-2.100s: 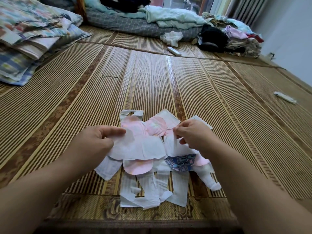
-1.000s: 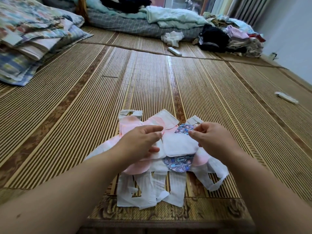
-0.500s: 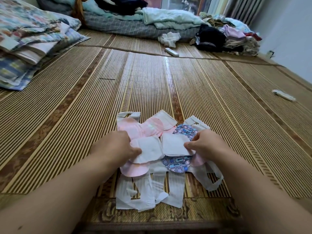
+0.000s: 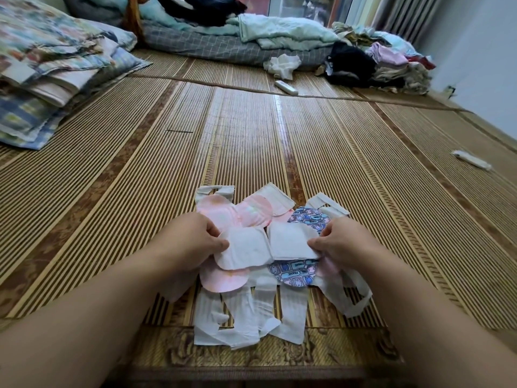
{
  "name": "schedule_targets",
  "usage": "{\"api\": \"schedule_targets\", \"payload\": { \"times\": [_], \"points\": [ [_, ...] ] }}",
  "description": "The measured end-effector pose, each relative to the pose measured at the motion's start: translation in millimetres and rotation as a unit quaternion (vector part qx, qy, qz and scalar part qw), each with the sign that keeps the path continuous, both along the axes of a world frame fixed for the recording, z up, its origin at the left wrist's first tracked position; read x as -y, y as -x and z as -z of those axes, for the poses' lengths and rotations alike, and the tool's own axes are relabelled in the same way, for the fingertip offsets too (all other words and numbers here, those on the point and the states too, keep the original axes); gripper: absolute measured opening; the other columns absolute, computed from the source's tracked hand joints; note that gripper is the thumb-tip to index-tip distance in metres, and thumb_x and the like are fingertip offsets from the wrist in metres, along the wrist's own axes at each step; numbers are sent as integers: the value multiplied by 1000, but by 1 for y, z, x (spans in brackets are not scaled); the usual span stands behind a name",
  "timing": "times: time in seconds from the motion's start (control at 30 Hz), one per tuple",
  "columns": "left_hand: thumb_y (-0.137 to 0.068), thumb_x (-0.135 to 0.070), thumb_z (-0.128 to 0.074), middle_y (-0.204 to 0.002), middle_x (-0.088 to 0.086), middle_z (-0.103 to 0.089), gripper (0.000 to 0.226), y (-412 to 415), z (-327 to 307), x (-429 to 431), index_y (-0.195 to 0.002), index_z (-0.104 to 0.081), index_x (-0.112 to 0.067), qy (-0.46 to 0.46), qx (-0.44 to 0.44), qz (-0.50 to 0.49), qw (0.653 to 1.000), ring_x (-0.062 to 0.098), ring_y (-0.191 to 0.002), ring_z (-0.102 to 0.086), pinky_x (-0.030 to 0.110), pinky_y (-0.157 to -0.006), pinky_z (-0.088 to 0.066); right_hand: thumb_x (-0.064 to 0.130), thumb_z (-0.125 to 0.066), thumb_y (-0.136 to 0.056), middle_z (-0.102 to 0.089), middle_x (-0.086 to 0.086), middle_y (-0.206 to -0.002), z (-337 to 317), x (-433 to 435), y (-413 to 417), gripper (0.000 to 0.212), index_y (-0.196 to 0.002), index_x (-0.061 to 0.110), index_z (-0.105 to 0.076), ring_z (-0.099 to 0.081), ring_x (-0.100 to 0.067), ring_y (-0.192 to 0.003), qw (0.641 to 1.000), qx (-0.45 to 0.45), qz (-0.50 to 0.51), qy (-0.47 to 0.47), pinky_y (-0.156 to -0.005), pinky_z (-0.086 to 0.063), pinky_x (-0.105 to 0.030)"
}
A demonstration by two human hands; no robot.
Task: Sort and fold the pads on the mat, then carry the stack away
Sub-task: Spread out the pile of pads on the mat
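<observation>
Pads [image 4: 268, 247] are gathered in an overlapping cluster near the front edge of the mat [image 4: 363, 163], between the two forearms. Two white folded flaps lie side by side on top of the cluster. The left flap [image 4: 244, 252] is pinched at its left edge by the left hand [image 4: 193, 242], thumb on top and fingers curled beneath, so the fingers are closed narrowly on it. The right flap [image 4: 291, 243] is gripped at its right edge by the right hand [image 4: 344, 243], thumb pressed on the upper face and the remaining fingers tucked under; how far they reach underneath cannot be told.

Round pink ends [image 4: 223, 211] are seen behind the left hand, touching each other, and another pink end [image 4: 223, 280] shows just below the left flap. A blue printed pad [image 4: 296, 274] lies under the right flap, its rounded ends showing both above and below it. White strips [image 4: 246, 312] trail from the cluster toward the mat's patterned border [image 4: 251, 357], several overlapping and lying flat; one strip [image 4: 352, 301] loops out to the right beside the right forearm.

Well apart from the pads, folded quilts [image 4: 50, 74] are stacked at the left. Bedding [image 4: 223, 37] is heaped along the far side, and a clothes pile [image 4: 377, 63] sits at the far right. A white remote [image 4: 286, 87] lies near a crumpled white cloth [image 4: 282, 65], and a small white object [image 4: 471, 160] rests on the mat at the right, too small to identify.
</observation>
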State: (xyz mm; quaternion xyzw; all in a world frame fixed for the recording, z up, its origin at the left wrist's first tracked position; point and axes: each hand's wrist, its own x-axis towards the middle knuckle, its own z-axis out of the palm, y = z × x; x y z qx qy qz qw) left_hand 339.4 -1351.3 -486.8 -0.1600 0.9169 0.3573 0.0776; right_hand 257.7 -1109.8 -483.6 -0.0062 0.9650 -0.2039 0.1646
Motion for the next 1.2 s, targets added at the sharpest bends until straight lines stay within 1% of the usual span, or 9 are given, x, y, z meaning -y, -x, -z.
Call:
{"api": "schedule_targets", "payload": {
  "times": [0.17, 0.3, 0.4, 0.6, 0.87, 0.97, 1.03, 1.13, 1.2],
  "points": [
    [-81, -21, -70, -66, 2, -71, 12, -3, -3, 0, -71, -72, -15, -76, -6, -30, 997, 13, -57, -65, 28, -54, -51, 26, -70, -81, -63, -4, -69, -13, 0, -3, 19, -69, 13, -62, -54, -15, -61, 998, -41, -7, 38, -56, -45, -31],
    [-83, -14, -69, -62, 4, -71, 9, -4, -9, -5, -76, -72, -11, -220, -21, -67, 973, 9, -49, -65, 25, -45, -47, 22, -72, -80, -69, -8, -73, -38, 11, -16, 16, -72, 9, -68, -59, -17, -62, 967, -45, 1, 250, -59, -51, -33],
    [-85, -14, -66, -64, 3, -71, 9, -7, -14, -13, -80, -71, -9, -297, -43, -62, 952, 12, -54, -67, 28, -51, -49, 18, -71, -80, -71, -5, -74, -47, 33, -30, 8, -75, 12, -70, -63, -13, -62, 948, -22, -50, 315, -65, -57, -34],
    [-88, -16, -63, -63, 0, -71, 10, -12, -17, -26, -85, -67, -8, -345, -51, -50, 936, 14, -61, -70, 28, -55, -50, 16, -71, -81, -73, -14, -77, -39, 69, -49, 9, -78, 8, -72, -70, -28, -70, 946, -31, -103, 305, -71, -57, -47],
    [-88, -5, -59, -59, 1, -67, 17, -11, -14, -23, -75, -68, -11, -348, -58, -77, 932, 11, -52, -65, 28, -51, -48, -3, -49, -84, -71, -10, -78, -37, 72, -53, 27, -89, 8, -73, -62, -17, -67, 939, 41, -93, 327, -64, -54, -33],
    [-84, -3, -60, -58, 4, -66, 16, -11, -14, -22, -72, -67, -11, -340, -66, -78, 935, 13, -53, -65, 27, -50, -48, 9, -71, -77, -74, -3, -80, -34, 69, -53, 18, -93, 16, -75, -66, -11, -67, 949, 6, -120, 292, -69, -56, -28],
    [-81, -2, -60, -59, 6, -66, 16, -11, -15, -23, -69, -66, -10, -337, -69, -77, 936, 15, -53, -65, 28, -50, -49, 24, -81, -70, -72, 5, -78, -31, 67, -53, 27, -96, 19, -74, -67, -6, -69, 953, -12, -128, 275, -66, -55, -22],
    [-81, -4, -59, -61, 6, -66, 17, -11, -13, -23, -68, -66, -11, -325, -72, -79, 940, 16, -55, -63, 30, -53, -51, 40, -81, -65, -68, 7, -71, -28, 69, -56, 30, -86, 21, -72, -64, -4, -64, 960, -55, -143, 236, -58, -52, -22],
    [-83, -4, -59, -59, 4, -64, 16, -11, -13, -24, -70, -66, -11, -326, -73, -74, 940, 14, -53, -63, 30, -53, -50, 35, -76, -72, -67, 5, -68, -26, 71, -57, 16, -76, 21, -70, -62, -7, -62, 963, -100, -150, 198, -57, -51, -26]
  ]
}}
